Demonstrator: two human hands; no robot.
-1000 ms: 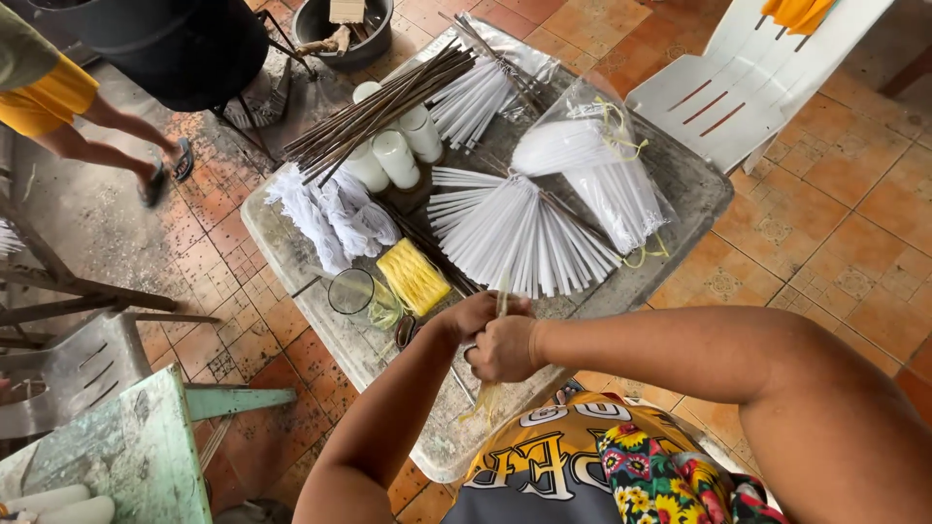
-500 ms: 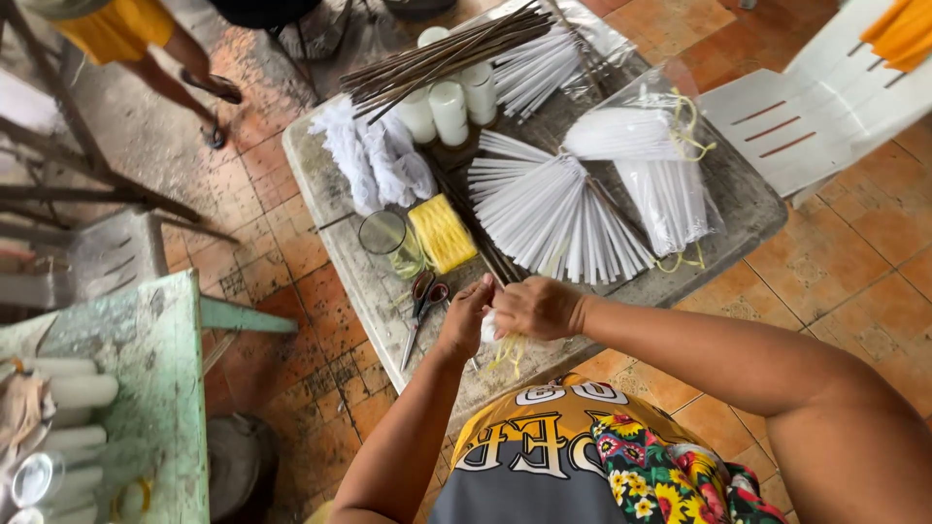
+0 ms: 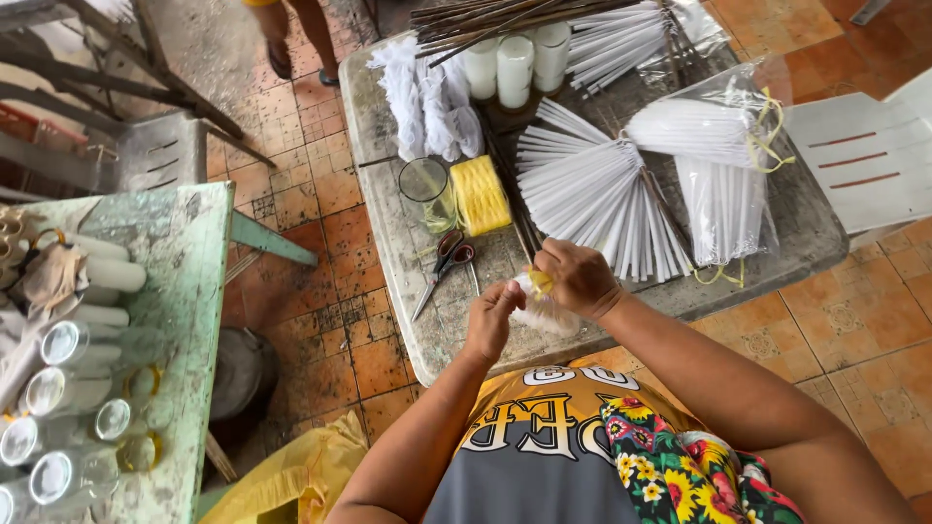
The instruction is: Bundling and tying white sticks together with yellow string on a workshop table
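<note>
Here, both hands meet over the near edge of the grey stone table (image 3: 408, 291), working on a small white bundle (image 3: 546, 312) tied with a bit of yellow string (image 3: 540, 282). The right hand (image 3: 580, 278) has its grip closed on the top of the bundle, fingers pinched over the yellow string. The left hand (image 3: 492, 318) is closed on the bundle's other end, just at the right hand's 8 o'clock, so the bundle sits between the two hands, touching both and partly hidden by them.

At 10 o'clock from the hands lie scissors (image 3: 445, 267) with red handles, flat on the table. Beyond them, near 11 o'clock, a clear glass (image 3: 425, 191) stands upright just beside a spool of yellow string (image 3: 480, 194). At 1 o'clock a fan of white sticks (image 3: 592, 194) spreads over the table, and further right a clear bag of white sticks (image 3: 723, 170) lies tied with yellow string. At 12 o'clock, far across the table, stand white candles (image 3: 515, 68) under a bunch of dark sticks (image 3: 505, 19). White cloth (image 3: 422, 97) lies left of the candles.
</note>
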